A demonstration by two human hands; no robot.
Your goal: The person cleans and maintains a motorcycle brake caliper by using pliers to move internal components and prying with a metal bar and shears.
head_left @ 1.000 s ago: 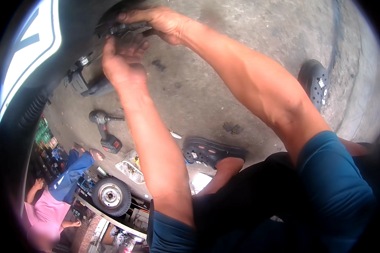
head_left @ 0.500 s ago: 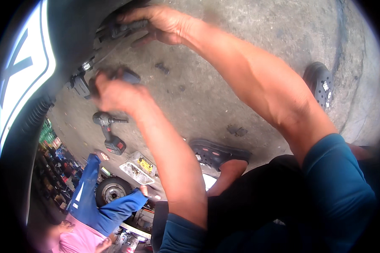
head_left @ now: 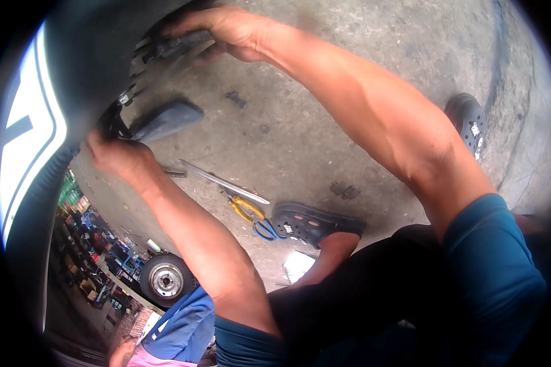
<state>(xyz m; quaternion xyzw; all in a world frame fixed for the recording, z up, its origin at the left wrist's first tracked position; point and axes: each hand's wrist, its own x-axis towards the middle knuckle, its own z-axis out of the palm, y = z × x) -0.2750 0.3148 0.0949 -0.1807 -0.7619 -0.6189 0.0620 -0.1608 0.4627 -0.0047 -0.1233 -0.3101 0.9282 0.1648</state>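
My right hand (head_left: 236, 30) is at the upper left, its fingers and thumb wrapped round a dark part (head_left: 180, 44) at the edge of a large dark body. Lower down, my left hand (head_left: 121, 158) is curled against a dark bracket-like piece (head_left: 111, 121); its fingertips are hidden, and what lies in them I cannot make out. Between the two hands sits a long dark grey plastic-looking piece (head_left: 170, 119). Just beyond my left forearm shows a short dark tool tip (head_left: 176, 174); the rest is covered by the arm.
On the concrete floor lie a thin metal rod (head_left: 226, 182), yellow-handled pliers (head_left: 246, 208) and a blue-handled tool (head_left: 267, 230), near my shoe (head_left: 306, 220). Behind my left arm are a wheel (head_left: 165, 280) and a person in blue trousers (head_left: 180, 324). A white panel (head_left: 27, 122) borders the left.
My left hand has moved left and down to the dark bracket. Its forearm now covers most of the power tool, while the rod and pliers have come into view. My right hand stays almost in place.
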